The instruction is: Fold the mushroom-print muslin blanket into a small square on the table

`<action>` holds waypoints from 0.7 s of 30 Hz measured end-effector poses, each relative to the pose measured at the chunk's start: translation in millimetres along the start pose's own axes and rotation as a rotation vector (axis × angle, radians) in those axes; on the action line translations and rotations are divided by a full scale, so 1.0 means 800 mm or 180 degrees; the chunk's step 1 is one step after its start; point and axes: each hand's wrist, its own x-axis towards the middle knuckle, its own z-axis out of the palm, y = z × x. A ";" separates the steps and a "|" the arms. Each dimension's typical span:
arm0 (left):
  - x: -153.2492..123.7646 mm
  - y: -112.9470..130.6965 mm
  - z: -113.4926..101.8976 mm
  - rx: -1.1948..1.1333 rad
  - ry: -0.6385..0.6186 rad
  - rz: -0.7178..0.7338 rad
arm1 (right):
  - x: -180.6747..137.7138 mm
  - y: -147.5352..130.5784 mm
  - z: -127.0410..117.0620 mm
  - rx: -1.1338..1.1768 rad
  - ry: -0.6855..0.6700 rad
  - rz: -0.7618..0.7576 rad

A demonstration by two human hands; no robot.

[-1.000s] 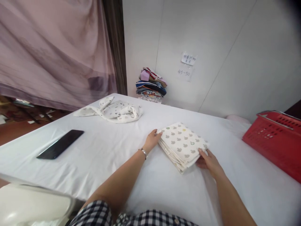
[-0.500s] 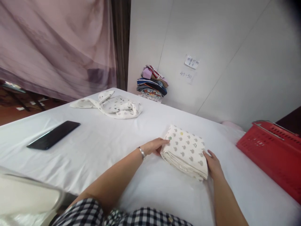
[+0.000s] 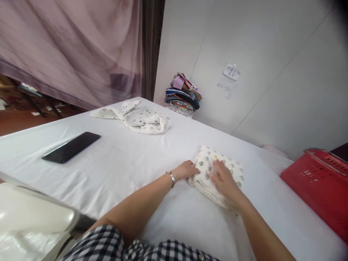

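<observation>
A thick folded cloth (image 3: pixel 236 165), white with grey, green and yellow prints, lies on the white-covered table with its layered folds facing me. My left hand (image 3: pixel 187 169), a silver bracelet on its wrist, grips the left edge of this cloth with bent fingers. Spread over the top of the cloth is my right hand (image 3: pixel 224 181), its fingers apart and slightly smeared by motion. It hides part of the print. Farther back lies a crumpled white printed cloth (image 3: pixel 146 119), which neither hand touches.
A black phone (image 3: pixel 72 146) lies on the left of the table (image 3: pixel 127 159). On the right stands a red plastic basket (image 3: pixel 318 188). Several folded fabrics form a stack (image 3: pixel 182 95) at the wall by the far edge. A pinkish curtain (image 3: pixel 81 47) hangs at the left.
My right hand has moved from the cloth's right edge onto its top. My left hand stays at the left edge. The view has shifted slightly, moving the surroundings rightward.
</observation>
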 end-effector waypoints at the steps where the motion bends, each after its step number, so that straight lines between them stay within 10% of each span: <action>1: 0.002 -0.002 0.001 0.0034 0.0000 0.0001 | 0.002 -0.001 0.011 -0.0225 -0.0249 -0.0076; 9: 0.008 -0.008 0.005 0.0290 -0.0008 0.0189 | 0.040 0.008 -0.006 0.0327 -0.0535 0.0215; 15: -0.001 -0.009 0.007 0.0291 0.0066 0.0341 | 0.145 -0.018 -0.030 -0.0133 -0.0177 0.0712; 21: -0.020 -0.003 0.004 0.0369 0.0122 0.0332 | 0.243 -0.043 0.011 -0.0775 -0.0563 0.0593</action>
